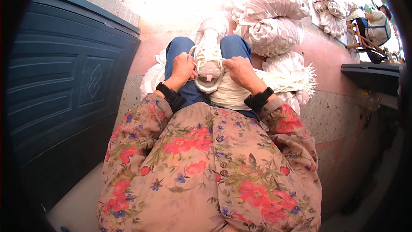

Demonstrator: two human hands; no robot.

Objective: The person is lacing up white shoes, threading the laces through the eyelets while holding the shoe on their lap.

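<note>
A white sneaker (210, 66) rests between my knees, its toe pointing away from me and its heel toward me. My left hand (183, 68) is closed at the sneaker's left side, pinching a white shoelace (192, 51) that loops up beside the shoe. On the other side, my right hand (241, 73) is closed with thumb and finger together at the collar's edge, on a lace end there. A thick bundle of cream shoelaces (274, 81) lies across my right thigh, below the right hand, its frayed-looking ends spreading to the right.
Bundled stacks of white shoe pieces (274, 36) lie on the floor ahead to the right; another pile (330, 13) sits farther off. A dark blue panelled door (64, 56) stands close on my left. At far right are a seated person (377, 23) and a dark ledge (371, 73).
</note>
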